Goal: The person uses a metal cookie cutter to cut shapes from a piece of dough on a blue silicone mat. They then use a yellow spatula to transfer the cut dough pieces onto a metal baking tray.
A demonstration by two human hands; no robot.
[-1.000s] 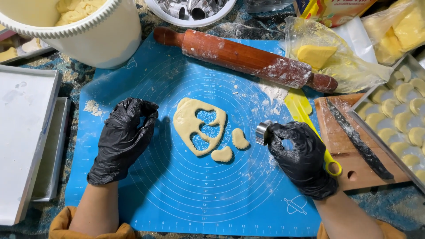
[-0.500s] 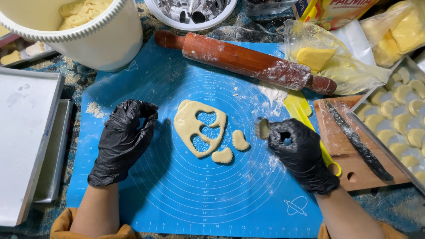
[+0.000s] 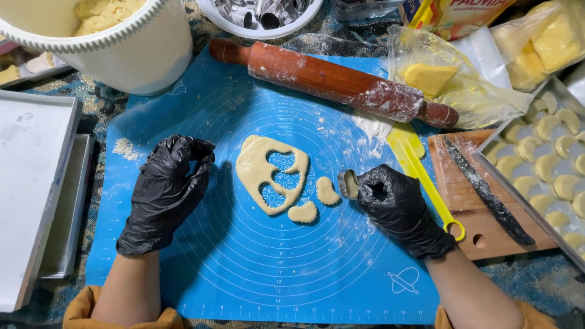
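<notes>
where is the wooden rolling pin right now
The floury red-brown wooden rolling pin lies slanted across the top of the blue silicone mat, above the cut-out dough sheet.

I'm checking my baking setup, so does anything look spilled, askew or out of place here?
Only small things. Loose flour is scattered on the blue mat by the left hand, with more near the rolling pin. The dough sheet is ragged with cut-out holes. The right hand holds a cutter.

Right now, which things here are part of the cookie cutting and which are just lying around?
In use: right hand, metal cutter, rolled dough, cut pieces, blue mat, left hand.
Lying about: rolling pin, yellow spatula, knife, white bucket.
</notes>
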